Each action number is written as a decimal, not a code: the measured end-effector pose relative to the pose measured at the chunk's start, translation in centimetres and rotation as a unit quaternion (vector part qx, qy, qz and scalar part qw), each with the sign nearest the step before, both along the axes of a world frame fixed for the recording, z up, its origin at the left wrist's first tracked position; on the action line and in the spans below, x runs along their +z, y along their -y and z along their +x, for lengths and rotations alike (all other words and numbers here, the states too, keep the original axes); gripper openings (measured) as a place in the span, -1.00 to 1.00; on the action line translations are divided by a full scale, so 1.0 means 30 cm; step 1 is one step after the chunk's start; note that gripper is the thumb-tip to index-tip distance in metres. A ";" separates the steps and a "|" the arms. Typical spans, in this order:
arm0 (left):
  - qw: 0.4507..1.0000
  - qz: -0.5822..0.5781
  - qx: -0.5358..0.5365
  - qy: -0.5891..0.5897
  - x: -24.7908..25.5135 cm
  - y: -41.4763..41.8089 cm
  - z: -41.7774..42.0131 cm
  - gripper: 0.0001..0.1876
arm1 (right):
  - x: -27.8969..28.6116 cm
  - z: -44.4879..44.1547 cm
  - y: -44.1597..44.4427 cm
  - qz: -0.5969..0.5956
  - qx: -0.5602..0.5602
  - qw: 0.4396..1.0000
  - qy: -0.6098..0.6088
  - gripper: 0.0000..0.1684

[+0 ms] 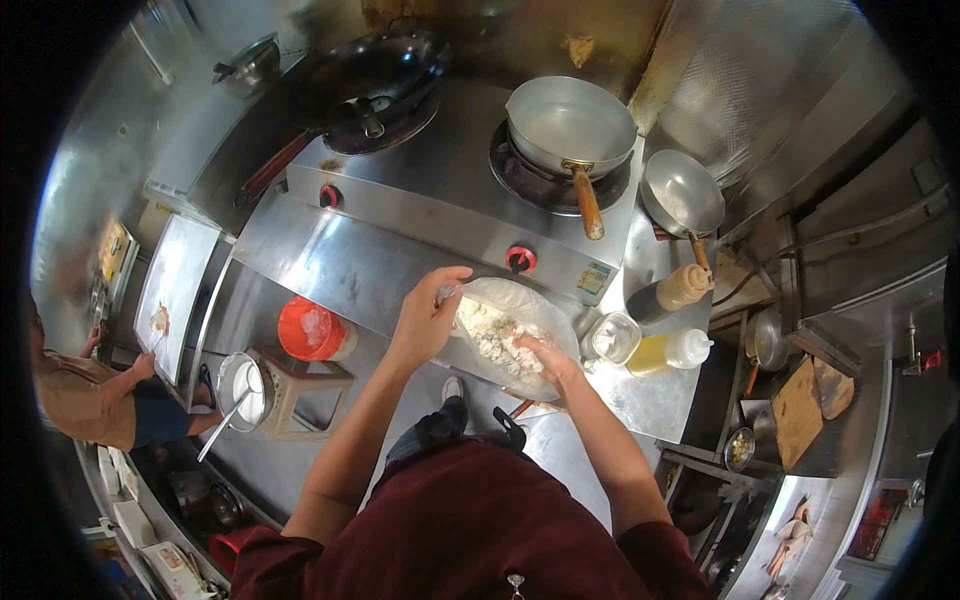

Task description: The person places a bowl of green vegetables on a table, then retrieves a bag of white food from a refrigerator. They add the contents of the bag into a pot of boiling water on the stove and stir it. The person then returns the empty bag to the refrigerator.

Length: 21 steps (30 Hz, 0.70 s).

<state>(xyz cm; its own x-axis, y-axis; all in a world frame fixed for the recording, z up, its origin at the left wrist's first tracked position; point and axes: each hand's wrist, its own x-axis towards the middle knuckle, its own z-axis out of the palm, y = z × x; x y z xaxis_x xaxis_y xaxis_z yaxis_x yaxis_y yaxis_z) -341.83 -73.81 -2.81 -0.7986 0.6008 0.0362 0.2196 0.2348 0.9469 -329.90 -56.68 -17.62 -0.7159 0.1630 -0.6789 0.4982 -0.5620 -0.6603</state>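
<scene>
My left hand (429, 313) grips the gathered edge of a clear plastic bag (553, 304). Pale, crumbly food (489, 339) lies inside the bag. My right hand (550, 358) reaches into the bag, its fingers among the crumbs and partly hidden by them. The bag is over the front edge of the steel counter (360, 266). Just right of it stand a clear square container (615, 337), a squeeze bottle of yellow liquid (667, 354) and a squeeze bottle of dark sauce (667, 295).
Behind are a metal saucepan (570, 124) on a burner, a smaller pan (681, 191) and a black wok (367, 75). At left are a red bucket (309, 330), a plastic stool (315, 382) and a pot with a ladle (242, 390). Another person (105, 390) stands at far left.
</scene>
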 end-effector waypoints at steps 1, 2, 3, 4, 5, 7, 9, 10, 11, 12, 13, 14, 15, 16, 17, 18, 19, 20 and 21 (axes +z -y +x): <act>1.000 0.001 -0.005 -0.003 -0.002 -0.009 0.003 -0.73 | -0.013 0.007 -0.002 -0.044 0.006 0.999 -0.024 -0.39; 1.000 0.000 -0.008 -0.005 -0.006 -0.012 0.007 -0.72 | 0.026 0.013 0.016 -0.059 0.007 0.998 -0.035 -0.43; 1.000 0.009 0.001 0.002 -0.009 -0.016 0.012 -0.73 | 0.026 0.011 0.017 -0.069 0.014 0.996 -0.050 -0.45; 1.000 0.018 0.009 0.009 -0.012 -0.020 0.017 -0.74 | 0.025 0.008 0.016 -0.078 0.022 0.995 -0.065 -0.47; 0.999 0.026 0.017 0.017 -0.018 -0.023 0.025 -0.75 | 0.021 0.012 0.016 -0.089 0.028 0.993 -0.079 -0.49; 0.999 0.040 0.024 0.017 -0.030 -0.023 0.030 -0.76 | 0.008 0.000 0.012 -0.065 0.042 0.996 -0.037 -0.52; 0.999 0.039 0.031 0.021 -0.038 -0.017 0.035 -0.76 | 0.026 0.002 0.006 -0.053 0.055 0.997 -0.026 -0.55; 0.999 0.031 0.033 0.025 -0.039 -0.013 0.036 -0.76 | 0.040 0.009 0.003 -0.053 0.059 0.996 -0.036 -0.56; 0.999 0.023 0.035 0.027 -0.035 -0.012 0.034 -0.76 | 0.053 0.008 0.002 -0.053 0.062 0.995 -0.048 -0.56; 0.999 0.022 0.040 0.024 -0.028 -0.014 0.032 -0.76 | 0.042 0.001 -0.004 -0.056 0.066 0.995 -0.045 -0.58; 0.999 0.020 0.044 0.022 -0.015 -0.017 0.029 -0.76 | 0.021 -0.007 -0.011 -0.058 0.069 0.995 -0.043 -0.59; 0.998 0.017 0.047 0.023 -0.010 -0.017 0.033 -0.76 | -0.003 0.000 -0.009 -0.063 0.070 0.995 -0.036 -0.60; 0.999 0.018 0.040 0.030 -0.006 -0.025 0.021 -0.76 | -0.018 -0.003 -0.017 -0.053 0.067 0.995 -0.045 -0.60; 0.999 0.018 0.032 0.037 -0.005 -0.030 0.015 -0.75 | -0.037 0.005 -0.017 -0.043 0.063 0.996 -0.054 -0.59; 0.999 0.015 0.024 0.044 -0.005 -0.027 0.001 -0.75 | -0.052 0.004 -0.008 -0.036 0.059 0.996 -0.062 -0.58; 0.999 0.015 0.017 0.047 0.000 -0.034 -0.021 -0.75 | -0.062 -0.002 -0.024 -0.053 0.066 0.996 -0.042 -0.52; 0.999 0.014 0.010 0.050 0.008 -0.044 -0.044 -0.75 | -0.073 -0.015 -0.025 -0.048 0.067 0.996 -0.034 -0.51; 0.998 0.018 0.005 0.058 0.007 -0.055 -0.059 -0.75 | -0.071 -0.014 -0.034 -0.040 0.070 0.997 -0.020 -0.49; 0.998 0.007 -0.009 0.058 0.004 -0.061 -0.079 -0.76 | -0.068 -0.016 -0.038 -0.032 0.072 0.997 -0.006 -0.48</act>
<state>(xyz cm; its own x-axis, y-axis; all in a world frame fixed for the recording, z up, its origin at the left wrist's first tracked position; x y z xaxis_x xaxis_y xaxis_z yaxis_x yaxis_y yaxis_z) -344.21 -71.97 -2.68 -0.7874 0.6146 -0.0473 0.1128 0.2190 0.9692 -330.38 -55.56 -19.65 -0.7373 0.0154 -0.6753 0.5685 -0.5259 -0.6327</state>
